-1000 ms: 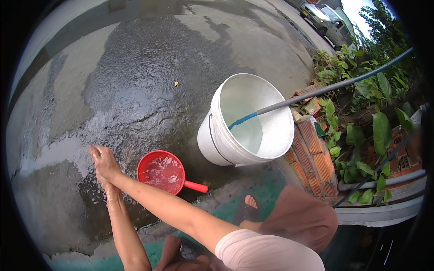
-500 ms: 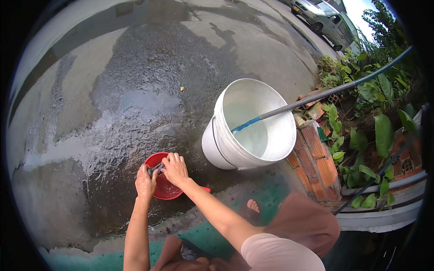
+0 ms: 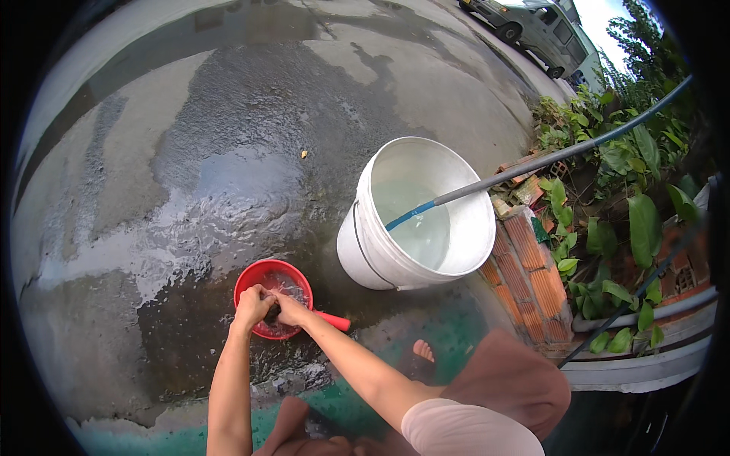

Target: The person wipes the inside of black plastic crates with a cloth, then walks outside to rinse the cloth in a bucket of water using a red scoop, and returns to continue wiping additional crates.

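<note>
A red plastic dipper [image 3: 268,268] with some water in it rests on the wet ground, its handle pointing right. Over it, my left hand [image 3: 253,307] and my right hand [image 3: 292,311] are closed around a small dark grey wet bundle, which looks like a cloth [image 3: 272,312]. Both hands press it from either side, low within the dipper's rim. Most of the cloth is hidden by my fingers.
A white bucket [image 3: 351,247] with clear water stands right of the dipper, a blue-ended grey hose [image 3: 502,176] running into it. Bricks [image 3: 534,262] and leafy plants [image 3: 645,228] line the right side. A van [image 3: 532,34] is parked far off. My bare foot [image 3: 423,353] is close by.
My hands have come closer together and lower into the dipper, gathering the cloth tightly between them. More of the dipper's far rim and handle now shows.
</note>
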`<action>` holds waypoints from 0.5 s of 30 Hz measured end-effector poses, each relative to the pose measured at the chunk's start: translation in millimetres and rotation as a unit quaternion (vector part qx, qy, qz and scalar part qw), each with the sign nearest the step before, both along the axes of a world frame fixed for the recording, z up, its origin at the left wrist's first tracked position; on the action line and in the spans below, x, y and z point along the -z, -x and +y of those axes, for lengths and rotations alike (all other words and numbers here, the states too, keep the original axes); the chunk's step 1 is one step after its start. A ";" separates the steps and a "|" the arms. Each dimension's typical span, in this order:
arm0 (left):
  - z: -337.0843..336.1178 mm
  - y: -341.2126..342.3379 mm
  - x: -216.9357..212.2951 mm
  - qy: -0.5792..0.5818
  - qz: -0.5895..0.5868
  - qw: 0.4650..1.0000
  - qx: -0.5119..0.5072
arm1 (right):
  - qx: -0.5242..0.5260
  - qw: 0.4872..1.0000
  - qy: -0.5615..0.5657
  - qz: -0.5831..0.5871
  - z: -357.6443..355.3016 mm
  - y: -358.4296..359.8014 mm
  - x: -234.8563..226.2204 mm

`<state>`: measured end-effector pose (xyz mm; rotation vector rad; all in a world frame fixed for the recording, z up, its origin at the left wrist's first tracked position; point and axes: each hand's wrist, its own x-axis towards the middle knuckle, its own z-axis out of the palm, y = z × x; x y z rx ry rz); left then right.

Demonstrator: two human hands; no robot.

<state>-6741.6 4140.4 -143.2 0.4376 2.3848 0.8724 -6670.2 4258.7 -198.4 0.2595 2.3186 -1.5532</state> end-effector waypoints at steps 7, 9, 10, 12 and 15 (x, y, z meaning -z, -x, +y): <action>-73.6 29.2 -36.5 -0.583 -0.243 0.598 -0.494 | 0.093 0.762 0.636 0.078 -33.9 53.7 -121.3; -77.8 41.8 20.1 -0.639 -0.217 0.621 -0.399 | 0.147 0.761 0.632 0.006 -85.4 84.7 -128.9; -58.6 33.7 -1.8 -0.750 -0.282 0.547 -0.241 | 0.168 0.828 0.533 0.040 -90.5 97.4 -132.1; -24.9 27.0 -46.9 -0.805 -0.340 0.420 -0.244 | 0.204 0.923 0.308 0.105 -86.7 123.8 -142.3; -29.3 45.7 -16.5 -0.783 -0.324 0.365 -0.387 | 0.065 0.981 -0.064 0.174 -80.8 138.0 -113.2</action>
